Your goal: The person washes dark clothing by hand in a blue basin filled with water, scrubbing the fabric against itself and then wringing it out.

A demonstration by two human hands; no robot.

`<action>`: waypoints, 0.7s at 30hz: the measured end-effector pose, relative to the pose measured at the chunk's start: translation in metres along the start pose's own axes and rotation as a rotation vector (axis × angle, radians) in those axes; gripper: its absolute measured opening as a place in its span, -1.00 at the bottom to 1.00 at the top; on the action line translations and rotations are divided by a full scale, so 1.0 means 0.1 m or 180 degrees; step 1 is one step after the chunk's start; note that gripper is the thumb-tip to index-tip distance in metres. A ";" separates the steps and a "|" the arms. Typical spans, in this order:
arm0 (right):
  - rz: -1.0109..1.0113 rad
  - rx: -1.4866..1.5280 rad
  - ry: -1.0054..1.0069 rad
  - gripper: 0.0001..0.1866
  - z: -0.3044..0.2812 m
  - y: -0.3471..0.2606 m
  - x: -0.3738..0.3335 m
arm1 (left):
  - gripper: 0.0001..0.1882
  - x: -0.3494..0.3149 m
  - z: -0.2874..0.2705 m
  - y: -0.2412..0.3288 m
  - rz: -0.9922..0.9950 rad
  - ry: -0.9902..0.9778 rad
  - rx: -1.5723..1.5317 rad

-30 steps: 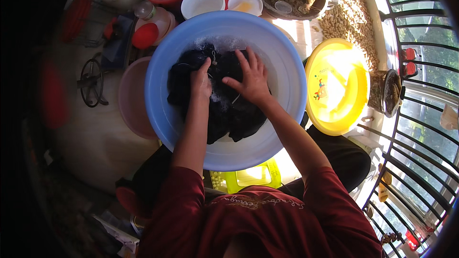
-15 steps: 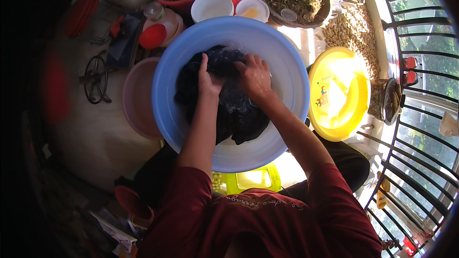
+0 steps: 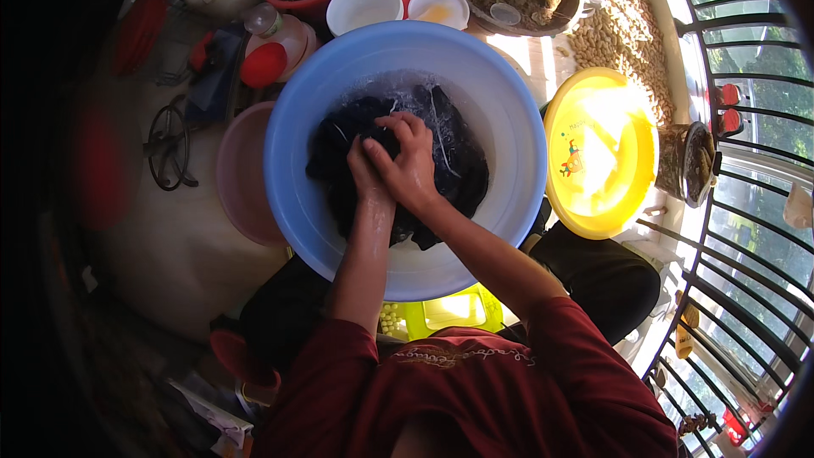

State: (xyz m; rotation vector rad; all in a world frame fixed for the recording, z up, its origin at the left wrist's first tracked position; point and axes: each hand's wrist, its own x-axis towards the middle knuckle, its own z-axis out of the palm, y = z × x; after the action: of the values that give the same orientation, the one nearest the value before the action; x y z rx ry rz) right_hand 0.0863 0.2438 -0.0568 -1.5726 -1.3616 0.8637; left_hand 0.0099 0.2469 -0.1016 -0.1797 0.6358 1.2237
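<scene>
A wide blue basin (image 3: 284, 144) stands in front of me, with a dark wet garment (image 3: 466, 171) bunched in some water at its bottom. Thin white cords or strips show on the cloth. My left hand (image 3: 368, 171) is closed on a fold of the garment, its fingers partly hidden by the other hand. Pressed against it from the right, my right hand (image 3: 410, 168) has its fingers curled over the same bunched cloth. Both hands look wet.
A yellow basin (image 3: 557, 195) sits to the right, a pink basin (image 3: 242, 174) to the left. Beyond are white bowls (image 3: 365, 5), a red pot of soil (image 3: 322, 4) and a planter (image 3: 475, 8). Black window bars (image 3: 746, 93) line the right side. Below lies a yellow-green plastic item (image 3: 415, 322).
My right hand has moved left and down, against my left hand, and its fingers now curl over the cloth. The garment has shifted, and white cords show on it.
</scene>
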 end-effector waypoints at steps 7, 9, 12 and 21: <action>0.0511 0.0131 -0.0229 -0.72 0.04 0.23 0.09 | -0.72 0.09 0.05 0.06 0.0408 0.0952 0.0492; 0.1126 -0.0255 -0.0527 -0.63 -0.12 0.37 0.44 | -0.71 0.03 0.22 0.07 0.0369 0.0994 0.0661; 0.1030 -0.0409 -0.0377 -0.59 -0.28 0.76 0.61 | -0.69 0.23 0.23 0.13 0.0485 0.0961 0.1082; 0.0883 -0.2487 -0.1221 -0.68 -0.21 1.44 0.51 | -0.63 0.88 -0.42 0.10 0.2056 0.1414 0.4361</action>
State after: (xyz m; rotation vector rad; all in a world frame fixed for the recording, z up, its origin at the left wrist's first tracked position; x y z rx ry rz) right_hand 0.1702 0.2854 -0.1794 -2.3138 -1.9330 0.8767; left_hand 0.0029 0.3033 -0.1817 0.9936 1.8761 1.0856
